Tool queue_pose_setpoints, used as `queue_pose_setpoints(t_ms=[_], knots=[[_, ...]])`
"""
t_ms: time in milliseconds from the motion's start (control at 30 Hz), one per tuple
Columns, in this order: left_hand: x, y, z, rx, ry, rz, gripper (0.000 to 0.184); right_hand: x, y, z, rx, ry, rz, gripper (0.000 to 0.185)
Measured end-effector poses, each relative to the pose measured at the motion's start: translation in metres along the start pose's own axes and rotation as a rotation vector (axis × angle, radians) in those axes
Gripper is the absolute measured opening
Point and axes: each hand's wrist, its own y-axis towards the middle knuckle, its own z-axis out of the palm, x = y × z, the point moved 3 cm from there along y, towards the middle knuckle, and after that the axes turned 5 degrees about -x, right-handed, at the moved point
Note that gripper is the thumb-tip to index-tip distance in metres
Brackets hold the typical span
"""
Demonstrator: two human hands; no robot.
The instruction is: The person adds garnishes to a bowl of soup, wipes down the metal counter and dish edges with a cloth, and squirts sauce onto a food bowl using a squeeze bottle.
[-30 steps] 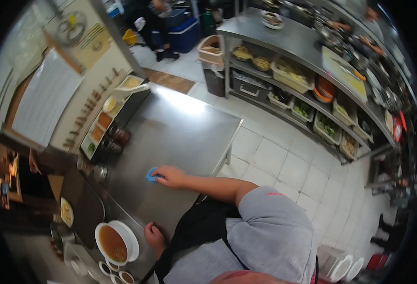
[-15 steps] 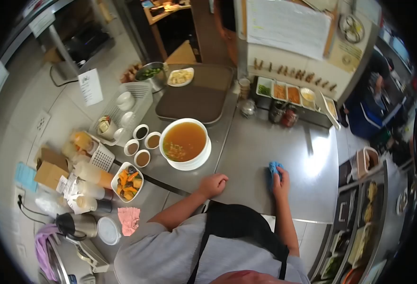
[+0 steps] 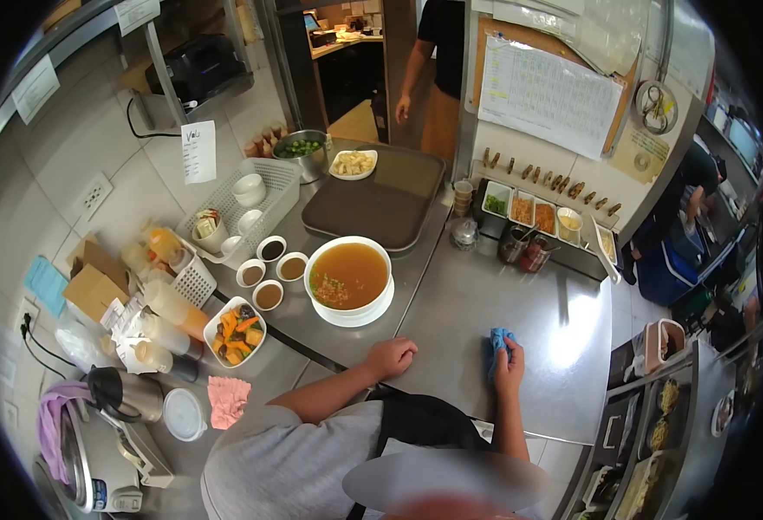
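Note:
My right hand [image 3: 509,366] is closed on a crumpled blue cloth [image 3: 496,348] on the steel table [image 3: 451,303]. Resting near the table's front edge, my left hand [image 3: 392,356] has its fingers curled; whether anything is inside is hidden. Beyond it stands a white bowl of brown broth [image 3: 348,276] on a white plate [image 3: 355,319]. Three small sauce cups and a dish of orange and dark vegetables [image 3: 235,333] are left of the bowl. Behind the bowl lies a brown tray [image 3: 373,208] with a small dish of pale yellow food [image 3: 353,165] at its corner.
Topping containers [image 3: 533,212] and jars [image 3: 533,256] line the table's back right. White baskets [image 3: 264,204], bottles [image 3: 169,312] and a pink cloth [image 3: 228,401] are at the left. One person [image 3: 438,78] stands beyond the tray; another [image 3: 698,186] is at the far right.
The view has swung left from the shelves and floor to the broth bowl and left counter. My right hand, still on the blue cloth, is now nearer the table's front edge.

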Motion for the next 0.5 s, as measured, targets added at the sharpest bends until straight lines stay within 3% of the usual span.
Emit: queue_pose_setpoints(t_ms=[500], knots=[[0.0025,-0.0038,0.0015,0.005,0.012,0.021,0.013,-0.0055,-0.0025,0.0010,-0.023,0.054,-0.029,0.026]])
